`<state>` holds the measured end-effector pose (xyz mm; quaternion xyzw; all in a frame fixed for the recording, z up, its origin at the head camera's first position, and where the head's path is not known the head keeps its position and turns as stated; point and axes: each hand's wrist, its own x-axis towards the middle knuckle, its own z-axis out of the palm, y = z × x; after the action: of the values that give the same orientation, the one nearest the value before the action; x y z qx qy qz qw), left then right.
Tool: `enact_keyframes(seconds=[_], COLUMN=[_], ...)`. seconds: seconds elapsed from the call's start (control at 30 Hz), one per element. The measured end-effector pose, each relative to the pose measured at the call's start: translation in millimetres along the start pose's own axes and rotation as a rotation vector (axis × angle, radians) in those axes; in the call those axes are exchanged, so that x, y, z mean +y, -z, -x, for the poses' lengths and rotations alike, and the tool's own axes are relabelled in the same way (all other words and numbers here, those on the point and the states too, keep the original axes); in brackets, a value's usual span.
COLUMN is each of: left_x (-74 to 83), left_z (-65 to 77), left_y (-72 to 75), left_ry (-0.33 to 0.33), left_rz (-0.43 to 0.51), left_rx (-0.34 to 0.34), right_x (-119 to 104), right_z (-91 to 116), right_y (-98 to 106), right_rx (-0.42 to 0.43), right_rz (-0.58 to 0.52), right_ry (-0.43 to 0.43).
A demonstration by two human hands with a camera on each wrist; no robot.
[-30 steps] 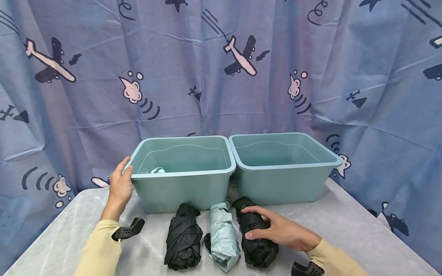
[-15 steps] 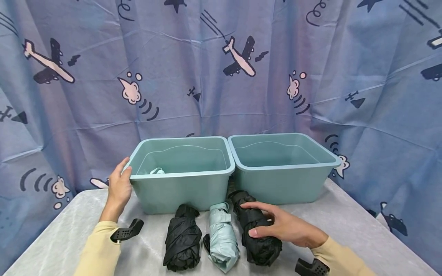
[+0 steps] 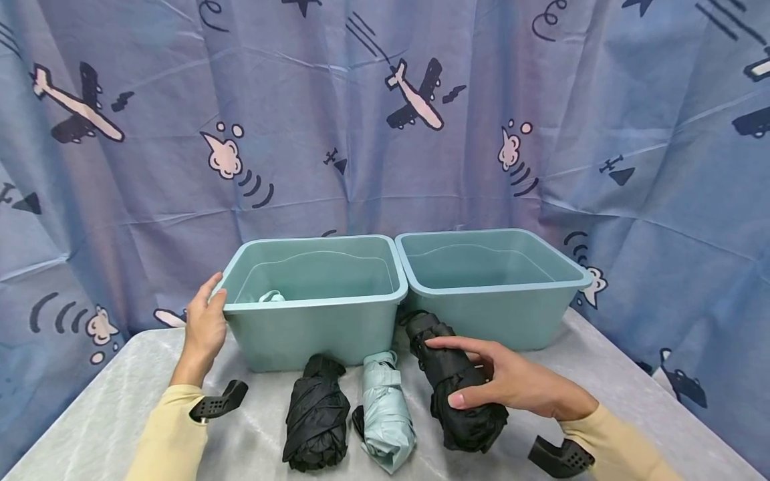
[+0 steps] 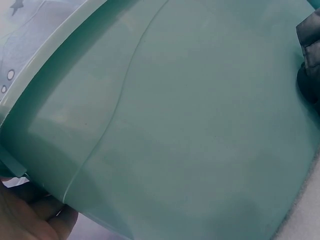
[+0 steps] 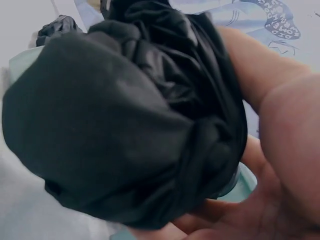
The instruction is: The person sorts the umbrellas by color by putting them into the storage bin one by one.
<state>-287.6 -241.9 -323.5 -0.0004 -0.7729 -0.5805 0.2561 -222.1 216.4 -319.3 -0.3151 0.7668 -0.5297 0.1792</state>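
My right hand [image 3: 517, 382] grips a black folded umbrella [image 3: 448, 371], thumb on its near side and fingers over the top. The umbrella leans with its narrow end toward the bins; in the right wrist view its bunched black cloth [image 5: 110, 125] fills most of the picture. My left hand [image 3: 204, 331] holds the left end of a green plastic bin [image 3: 315, 337] at its rim, fingertips curled at the edge in the left wrist view. To the left of the held umbrella lie a pale blue-green folded umbrella [image 3: 388, 414] and another black folded umbrella [image 3: 317, 414].
Beside the left bin stands a second green bin [image 3: 481, 317], their rims side by side. A small pale loop [image 3: 273, 296] shows inside the left bin. Behind them hangs a blue patterned curtain [image 3: 301, 133]. A grey-white cloth [image 3: 252, 441] covers the table.
My right hand has moved the black umbrella a little to the right and up, away from the pale umbrella, tilting it. My left hand stays at the bin's rim.
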Motion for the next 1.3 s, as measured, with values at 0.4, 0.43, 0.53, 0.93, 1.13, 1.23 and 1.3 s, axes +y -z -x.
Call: enact_keyframes(seconds=[0.4, 0.43, 0.53, 0.93, 1.13, 1.23, 1.3], left_x=[-0.8, -0.9, -1.6, 0.2, -0.3, -0.6, -0.7], left_z=[-0.2, -0.1, -0.6, 1.1, 0.8, 0.8, 0.7], left_y=[-0.8, -0.9, -1.0, -0.8, -1.1, -1.5, -1.5], left_ry=[0.004, 0.002, 0.003, 0.002, 0.000, -0.002, -0.004], left_rz=[0.002, 0.001, 0.007, 0.003, 0.008, 0.016, 0.017], left_rx=[0.020, 0.020, 0.015, 0.023, 0.022, 0.020, 0.021], right_x=[-28, -30, -36, -72, -84, -87, -88], right_z=[12, 11, 8, -24, -48, -60, -68], right_y=[13, 14, 20, 60, 82, 92, 99], right_rx=[0.078, 0.080, 0.070, 0.170, 0.213, 0.204, 0.194], right_rz=[0.139, 0.132, 0.083, 0.069, 0.071, 0.045, 0.029], right_ry=[0.031, 0.033, 0.029, 0.011, -0.028, -0.044, -0.054])
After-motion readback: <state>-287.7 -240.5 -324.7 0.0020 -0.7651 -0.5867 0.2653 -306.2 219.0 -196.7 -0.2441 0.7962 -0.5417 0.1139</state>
